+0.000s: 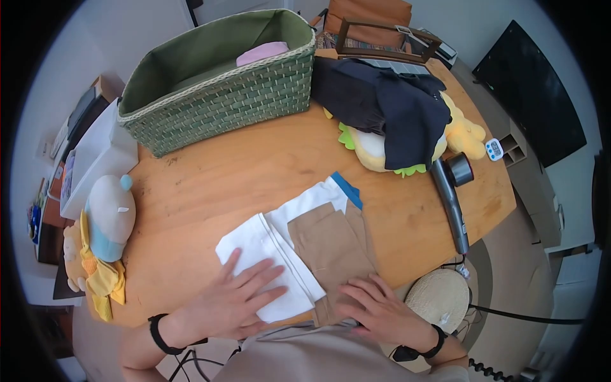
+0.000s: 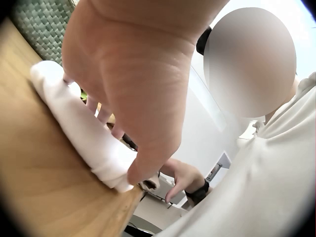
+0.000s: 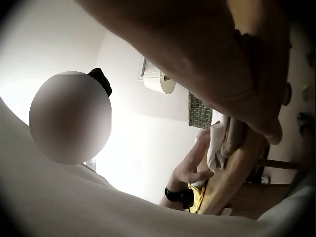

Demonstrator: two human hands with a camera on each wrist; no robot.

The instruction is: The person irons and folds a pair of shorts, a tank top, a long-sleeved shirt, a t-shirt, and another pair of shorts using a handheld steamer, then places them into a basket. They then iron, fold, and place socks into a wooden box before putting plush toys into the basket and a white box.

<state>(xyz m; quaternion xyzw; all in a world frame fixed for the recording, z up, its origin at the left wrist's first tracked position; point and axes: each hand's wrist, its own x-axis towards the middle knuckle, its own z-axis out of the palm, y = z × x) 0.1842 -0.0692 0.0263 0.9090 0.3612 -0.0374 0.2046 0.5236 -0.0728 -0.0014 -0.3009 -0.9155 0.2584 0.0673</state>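
A partly folded garment (image 1: 328, 245) in white, brown and blue lies at the near edge of the wooden table. Its white part (image 1: 270, 267) is doubled over on the left, and the brown part lies to the right with a blue strip at the far end. My left hand (image 1: 245, 296) rests on the white layer with fingers spread. On the brown cloth near the table edge lies my right hand (image 1: 375, 312), its fingers slightly bent. From the left wrist view, the white fold (image 2: 84, 128) forms a thick, rounded roll under the fingers.
A green woven basket (image 1: 223, 105) holding a pink cloth stands at the back. Dark clothing (image 1: 410, 108) covers a plush toy at back right, with a hair dryer (image 1: 450, 204) and a small timer (image 1: 494, 149) nearby. Plush toys (image 1: 111, 219) sit at the left edge.
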